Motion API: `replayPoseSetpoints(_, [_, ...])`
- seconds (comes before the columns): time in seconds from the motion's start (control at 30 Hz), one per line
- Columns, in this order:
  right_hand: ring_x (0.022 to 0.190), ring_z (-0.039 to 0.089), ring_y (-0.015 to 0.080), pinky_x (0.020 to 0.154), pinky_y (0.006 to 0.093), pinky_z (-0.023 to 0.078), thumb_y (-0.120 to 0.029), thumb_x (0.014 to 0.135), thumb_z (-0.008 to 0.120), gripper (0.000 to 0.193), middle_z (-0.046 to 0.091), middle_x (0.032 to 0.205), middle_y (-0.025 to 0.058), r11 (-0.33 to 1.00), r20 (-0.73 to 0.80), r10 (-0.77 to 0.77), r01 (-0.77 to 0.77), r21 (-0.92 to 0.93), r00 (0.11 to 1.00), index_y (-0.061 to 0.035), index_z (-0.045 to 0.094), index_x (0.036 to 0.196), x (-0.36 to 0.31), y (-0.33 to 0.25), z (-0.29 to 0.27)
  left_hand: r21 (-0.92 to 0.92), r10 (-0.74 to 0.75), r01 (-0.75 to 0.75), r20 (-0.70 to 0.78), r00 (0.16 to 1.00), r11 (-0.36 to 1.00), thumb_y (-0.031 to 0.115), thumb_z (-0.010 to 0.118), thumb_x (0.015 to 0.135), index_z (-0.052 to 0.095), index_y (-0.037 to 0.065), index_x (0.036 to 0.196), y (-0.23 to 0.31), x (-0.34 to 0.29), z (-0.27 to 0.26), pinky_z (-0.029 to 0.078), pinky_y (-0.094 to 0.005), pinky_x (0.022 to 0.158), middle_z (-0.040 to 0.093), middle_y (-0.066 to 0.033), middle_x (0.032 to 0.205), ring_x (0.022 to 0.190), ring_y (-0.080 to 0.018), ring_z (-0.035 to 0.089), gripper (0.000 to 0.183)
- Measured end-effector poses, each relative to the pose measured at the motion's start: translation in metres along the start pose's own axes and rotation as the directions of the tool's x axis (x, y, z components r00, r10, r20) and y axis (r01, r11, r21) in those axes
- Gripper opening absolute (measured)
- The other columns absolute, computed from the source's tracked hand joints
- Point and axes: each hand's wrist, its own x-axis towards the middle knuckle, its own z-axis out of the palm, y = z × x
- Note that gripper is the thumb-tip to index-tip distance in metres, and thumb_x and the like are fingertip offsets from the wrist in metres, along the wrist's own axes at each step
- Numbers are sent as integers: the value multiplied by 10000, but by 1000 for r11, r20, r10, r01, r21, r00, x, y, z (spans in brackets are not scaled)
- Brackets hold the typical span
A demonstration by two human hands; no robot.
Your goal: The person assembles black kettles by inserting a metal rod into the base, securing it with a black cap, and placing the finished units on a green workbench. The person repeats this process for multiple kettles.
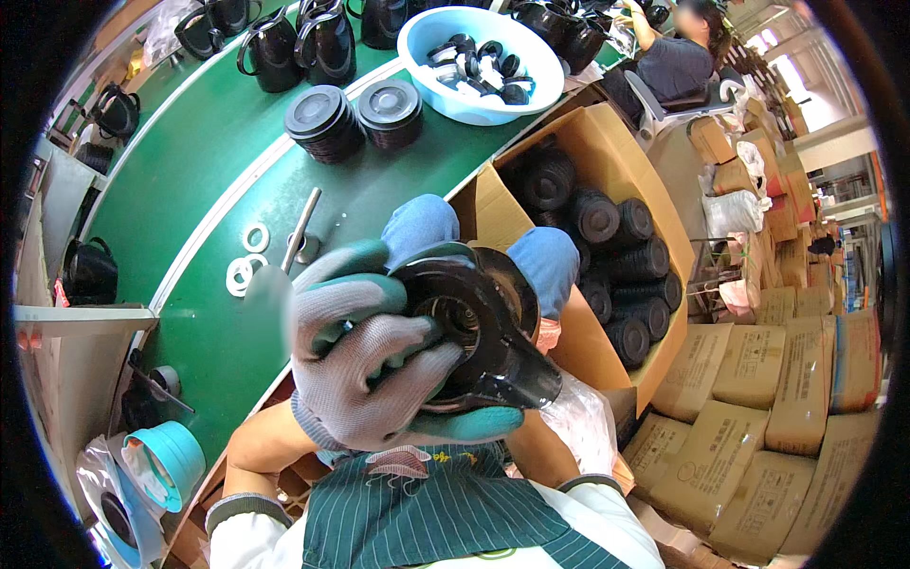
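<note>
Here's the broad green worktable [204, 370], smooth and matte, sweeping away to the left. On the right sits an open cardboard carton [654, 180], packed with ribbed black discs [597, 218], and up top there's a pale-blue plastic basin [474, 114]. Now the centre of it all: a glossy black vessel [507, 337], over the lap, its long axis slanting from a rounded upper-left end down to a blunt spout at lower right. The left hand [370, 365] is the nearer in view, the vessel just to its right; knitted grey-and-teal glove clamped on it, fingers curled at the metallic-looking recess. The right forearm [545, 450] runs up behind, but its hand is mostly hidden; can't tell its grip. Smallest, flat white rings [230, 277] lie on the green.
</note>
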Motion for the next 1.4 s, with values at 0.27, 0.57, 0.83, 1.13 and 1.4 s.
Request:
replayPoseSetpoints(0.27, [1508, 356, 333, 1254, 486, 258, -402, 1104, 446, 674, 337, 1646, 196, 988, -70, 71, -80, -130, 995, -24, 251, 1626, -4, -16, 1, -191, -86, 94, 47, 995, 977, 644, 739, 814, 728, 66, 972, -37, -66, 32, 459, -652, 992, 620, -173, 1202, 1187, -513, 564, 600])
replayPoseSetpoints(0.57, [1517, 339, 340, 1266, 497, 223, -434, 1102, 436, 689, 339, 1647, 202, 979, -22, 27, -31, -202, 999, -19, 265, 1624, 15, -56, 8, -642, -675, 573, 114, 729, 509, 453, 486, 1057, 594, 7, 1307, -6, -18, 54, 450, -476, 1035, 606, -194, 1300, 1165, -351, 577, 523])
replayPoseSetpoints(0.83, [1560, 268, 353, 1288, 490, 136, -428, 1105, 422, 705, 276, 1680, 216, 423, 410, -364, 541, -727, 836, -13, 225, 1641, 54, -97, 2, -469, -714, 821, 691, 111, -326, 332, 581, 1044, 411, 43, 1580, -74, -94, 48, 447, -447, 1135, 478, -136, 1575, 1403, -304, 487, 632])
replayPoseSetpoints(1.13, [1515, 340, 304, 1247, 412, 273, -378, 1105, 467, 671, 296, 1659, 202, 922, 163, -98, 152, -356, 982, -19, 250, 1630, 38, -88, 21, -599, -714, 752, 397, 577, 275, 298, 674, 1005, 513, 22, 1506, -24, -26, 4, 433, -407, 1123, 580, -163, 1479, 1334, -297, 554, 593])
replayPoseSetpoints(1.4, [1416, 477, 223, 1195, 357, 369, -385, 1105, 495, 602, 466, 1556, 139, 979, 240, 54, -99, 178, 969, -33, 376, 1578, 56, -120, 37, -423, -747, 800, 335, 575, 426, 309, 743, 923, 578, 23, 1367, -10, -57, 3, 497, -440, 1058, 599, -151, 1319, 1218, -257, 591, 553])
